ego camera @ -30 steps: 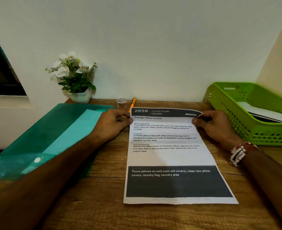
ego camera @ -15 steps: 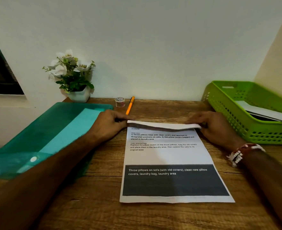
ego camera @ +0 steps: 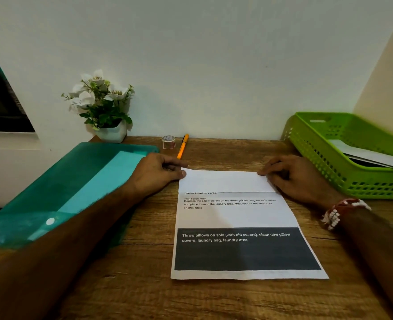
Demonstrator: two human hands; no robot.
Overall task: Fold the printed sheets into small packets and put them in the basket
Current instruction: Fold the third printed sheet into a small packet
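A printed sheet (ego camera: 237,218) lies on the wooden table (ego camera: 144,285) in front of me, its black text block toward me. Its far end is folded over toward me as a blank white flap (ego camera: 225,181). My left hand (ego camera: 156,174) pinches the flap's left far corner between thumb and fingers. My right hand (ego camera: 292,176) holds the flap's right end with curled fingers. The green basket (ego camera: 325,162) stands at the right against the wall, with folded white paper (ego camera: 371,155) inside it.
A teal plastic folder (ego camera: 75,188) covers the table's left part, under my left forearm. At the back stand a small potted white flower (ego camera: 105,107), a roll of clear tape (ego camera: 168,142) and an orange pen (ego camera: 182,146). The wall is close behind.
Both hands have brought the sheet's far edge over toward me. The header and upper text are now covered by a wider blank flap.
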